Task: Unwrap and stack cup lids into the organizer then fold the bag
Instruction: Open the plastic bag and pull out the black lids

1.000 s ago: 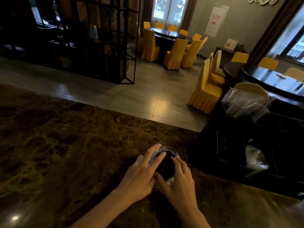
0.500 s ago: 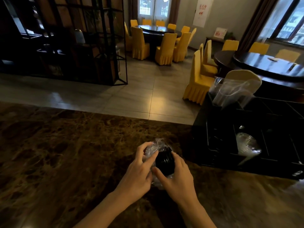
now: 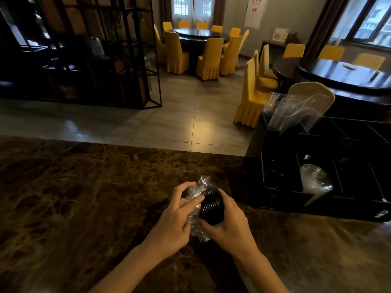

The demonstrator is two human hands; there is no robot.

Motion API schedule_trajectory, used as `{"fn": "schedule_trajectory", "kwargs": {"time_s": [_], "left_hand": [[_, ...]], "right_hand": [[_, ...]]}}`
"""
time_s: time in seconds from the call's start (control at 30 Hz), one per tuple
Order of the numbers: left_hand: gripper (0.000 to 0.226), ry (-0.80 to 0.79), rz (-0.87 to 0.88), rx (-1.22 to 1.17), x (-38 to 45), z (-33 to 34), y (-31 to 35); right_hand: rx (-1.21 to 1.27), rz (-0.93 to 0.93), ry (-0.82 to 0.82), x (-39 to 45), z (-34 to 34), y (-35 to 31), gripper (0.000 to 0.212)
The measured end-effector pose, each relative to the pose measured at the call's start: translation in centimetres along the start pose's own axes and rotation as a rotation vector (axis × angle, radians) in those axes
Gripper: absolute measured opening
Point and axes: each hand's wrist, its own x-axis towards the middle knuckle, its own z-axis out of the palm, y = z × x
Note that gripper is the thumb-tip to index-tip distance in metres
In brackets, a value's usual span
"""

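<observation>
A stack of black cup lids (image 3: 212, 205) lies on its side on the brown marble counter (image 3: 74, 197), half out of a crinkled clear plastic bag (image 3: 197, 188). My right hand (image 3: 229, 224) grips the bare right end of the stack. My left hand (image 3: 176, 218) pinches the bag on the stack's left side. The black organizer (image 3: 281, 199) stands to the right of the hands, with open compartments.
The organizer holds clear plastic lids (image 3: 316, 179) in one compartment and clear packaging (image 3: 294, 112) at its back. Beyond the counter's far edge are a tiled floor, yellow-covered chairs (image 3: 250, 98), round dark tables and a black metal shelf (image 3: 88, 51).
The bag has slid leftward off the lids, so more of the black stack shows. The view has tilted down, bringing the organizer lower and closer.
</observation>
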Motion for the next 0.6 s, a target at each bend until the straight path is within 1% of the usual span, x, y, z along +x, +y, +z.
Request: {"fn": "schedule_trajectory", "kwargs": {"time_s": [0.1,0.17,0.27,0.4,0.6], "left_hand": [[0.07,-0.009,-0.01,0.046,-0.1,0.0,0.0],[0.069,0.005,-0.025,0.078,-0.1,-0.1,0.0],[0.071,0.027,-0.06,0.138,-0.3,-0.2,0.0],[0.072,0.048,-0.11,0.228,-0.3,-0.7,-0.3],[0.066,0.098,-0.195,0.236,-0.5,-2.1,0.1]], "right_hand": [[0.004,-0.013,0.038,-0.3,0.3,0.0,0.089],[-0.014,-0.013,0.109,-0.6,0.5,-0.3,0.08],[-0.046,-0.003,0.192,-0.9,0.5,-0.7,0.073],[-0.018,-0.022,0.232,-1.3,0.3,-1.0,0.073],[0.044,-0.084,0.257,-2.5,-0.5,-2.1,0.075]]}}
